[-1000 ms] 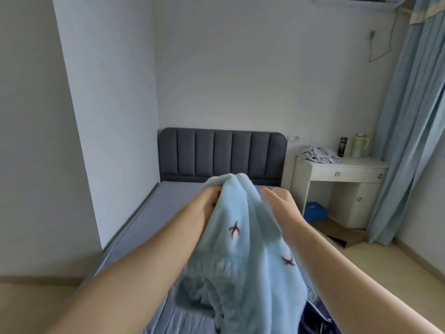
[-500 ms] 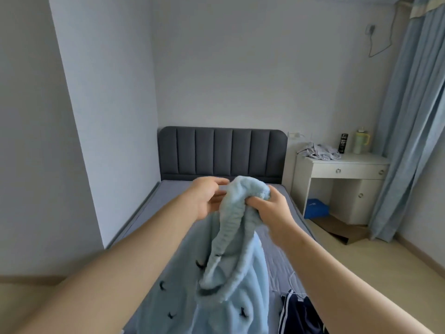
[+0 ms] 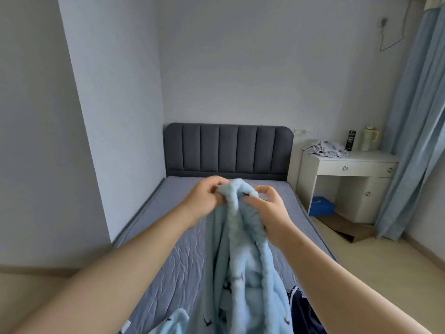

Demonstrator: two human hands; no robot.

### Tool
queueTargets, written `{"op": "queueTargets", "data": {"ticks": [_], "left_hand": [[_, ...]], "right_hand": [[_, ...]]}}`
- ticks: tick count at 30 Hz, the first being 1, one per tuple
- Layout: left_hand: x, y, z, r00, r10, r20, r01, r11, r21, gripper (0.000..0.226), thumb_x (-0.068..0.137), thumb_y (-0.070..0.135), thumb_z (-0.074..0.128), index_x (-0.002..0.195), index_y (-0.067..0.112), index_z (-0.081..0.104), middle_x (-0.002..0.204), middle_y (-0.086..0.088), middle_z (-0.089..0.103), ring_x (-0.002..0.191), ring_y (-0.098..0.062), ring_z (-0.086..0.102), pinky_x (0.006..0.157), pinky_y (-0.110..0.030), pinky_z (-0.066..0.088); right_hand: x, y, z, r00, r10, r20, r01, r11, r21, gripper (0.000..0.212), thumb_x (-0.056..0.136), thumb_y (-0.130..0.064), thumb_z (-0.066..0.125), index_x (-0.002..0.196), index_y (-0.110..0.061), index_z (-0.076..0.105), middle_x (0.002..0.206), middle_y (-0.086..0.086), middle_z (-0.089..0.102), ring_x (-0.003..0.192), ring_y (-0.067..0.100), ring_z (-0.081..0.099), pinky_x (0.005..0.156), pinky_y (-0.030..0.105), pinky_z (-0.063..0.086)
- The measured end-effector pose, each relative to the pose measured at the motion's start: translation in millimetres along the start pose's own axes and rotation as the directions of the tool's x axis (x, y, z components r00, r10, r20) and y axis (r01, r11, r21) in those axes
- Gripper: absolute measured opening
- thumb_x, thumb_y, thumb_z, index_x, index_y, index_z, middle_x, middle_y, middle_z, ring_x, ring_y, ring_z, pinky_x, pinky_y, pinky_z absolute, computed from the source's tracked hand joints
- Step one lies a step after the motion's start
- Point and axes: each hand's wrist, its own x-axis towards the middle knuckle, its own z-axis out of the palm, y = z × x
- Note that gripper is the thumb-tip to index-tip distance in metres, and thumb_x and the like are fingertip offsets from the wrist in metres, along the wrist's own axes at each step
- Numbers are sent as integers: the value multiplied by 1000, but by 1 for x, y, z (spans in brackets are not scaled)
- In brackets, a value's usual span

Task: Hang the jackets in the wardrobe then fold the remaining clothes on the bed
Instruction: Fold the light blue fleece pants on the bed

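Blue fleece garment (image 3: pixel 243 273) held over bed (image 3: pixel 173 256).
I find left hand (image 3: pixel 204 201), right hand (image 3: pixel 267 208) pinching its top together; length hangs below.

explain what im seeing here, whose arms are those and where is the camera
There is no machine here: those are a person's two bare arms. The camera is worn on that person's head and looks forward and down, so you see the room as they do. The left hand and right hand each pinch the top of a fluffy blue garment, which hangs down over the bed. A dark garment lies by the bed's lower right edge. Behind stands a grey headboard, and to the right a white desk with a crumpled cloth on it.
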Motion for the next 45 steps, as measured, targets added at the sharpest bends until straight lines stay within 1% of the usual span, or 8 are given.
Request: {"op": "queueTargets", "data": {"ticks": [7,12,16,24,33,37,41,45], "left_hand": [[6,21,1,913,-407,-7,373,843,-388,24,90,21,53,72,13,66,66,-3,68,69,-19,64,67,-30,50],[3,17,-9,962,-273,-8,270,955,-125,20,90,19,54,103,6,61,94,-3,63,87,-18,59,74,-26,46],[-8,20,-10,946,-133,294,125,991,45,20,87,8,62,101,23,58,91,14,60,83,9,58,72,-4,44],[-2,22,-10,957,-287,-46,278,949,-150,5,89,18,61,87,22,62,88,5,66,79,-4,61,64,-16,46],[23,47,-51,941,-304,-147,205,859,-470,7,87,17,62,93,16,65,93,-5,69,96,-22,65,84,-33,50],[27,59,-71,933,-332,-138,199,797,-570,17,88,26,61,88,10,66,83,-4,71,89,-17,65,83,-30,49],[26,63,-87,933,-321,-160,188,818,-544,16,89,24,60,83,11,65,69,-2,72,80,-15,65,70,-28,49],[22,56,-85,940,-285,-190,154,848,-508,12,88,26,61,88,14,64,71,1,72,80,-17,64,66,-28,49]], "right_hand": [[-19,13,7,959,-22,283,123,930,-346,42,74,-15,75,102,-27,46,93,-5,59,82,9,60,68,23,53],[-7,15,-2,996,-67,61,88,881,-465,9,81,-8,53,80,-15,48,75,-4,52,67,11,47,60,22,42],[-6,8,7,987,29,158,12,967,-255,15,83,-1,45,75,-14,48,66,-3,46,63,13,42,58,22,39],[-11,21,24,991,34,128,38,855,-517,29,68,-36,62,88,-35,41,85,-8,58,84,16,59,87,40,46],[1,31,1,973,230,-21,-155,582,-799,20,78,-24,53,80,-28,34,77,-3,51,73,17,50,78,37,42],[0,37,-3,941,338,20,-166,514,-842,28,81,-26,57,106,-14,53,82,0,54,65,11,48,65,26,42],[-1,28,-9,904,427,-35,-381,763,-522,27,87,-22,60,110,-10,54,97,3,57,86,16,48,76,30,44],[9,1,-5,962,233,-145,-247,965,-87,8,85,-12,62,84,-18,57,80,-1,58,79,16,51,77,35,47]]}}
